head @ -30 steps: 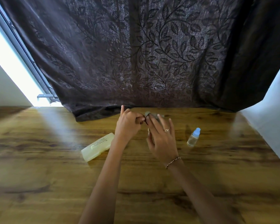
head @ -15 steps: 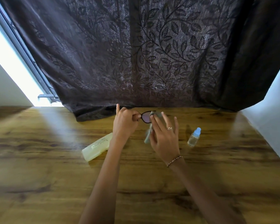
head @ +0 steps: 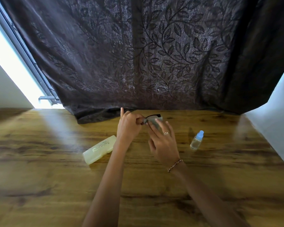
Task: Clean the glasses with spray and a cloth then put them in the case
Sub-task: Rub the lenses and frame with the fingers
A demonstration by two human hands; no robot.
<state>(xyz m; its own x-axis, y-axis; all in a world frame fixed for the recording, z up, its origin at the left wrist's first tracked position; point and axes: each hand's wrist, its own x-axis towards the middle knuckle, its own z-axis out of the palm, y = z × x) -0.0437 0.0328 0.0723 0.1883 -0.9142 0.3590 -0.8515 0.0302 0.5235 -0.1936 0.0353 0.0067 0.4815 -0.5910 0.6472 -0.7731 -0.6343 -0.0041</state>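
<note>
My left hand (head: 129, 125) pinches the black-framed glasses (head: 154, 115) above the far middle of the wooden table, its index finger sticking up. My right hand (head: 163, 142) holds a grey cloth (head: 156, 122) over a lens, fingers laid along the cloth; most of the glasses are hidden behind both hands. A closed pale yellow case (head: 99, 149) lies on the table left of my left forearm. A small clear spray bottle (head: 196, 140) with a blue cap stands to the right of my right hand.
The wooden table (head: 56, 177) spreads across the lower view. A dark leaf-patterned curtain (head: 146, 54) hangs behind and drapes onto the far table edge. A bright window strip and frame (head: 21, 51) are at the left, a white wall (head: 277, 128) at the right.
The cloth, hanging loose beside the lens half a second ago, now lies over the lens under my right fingers. My left hand keeps its hold on the glasses.
</note>
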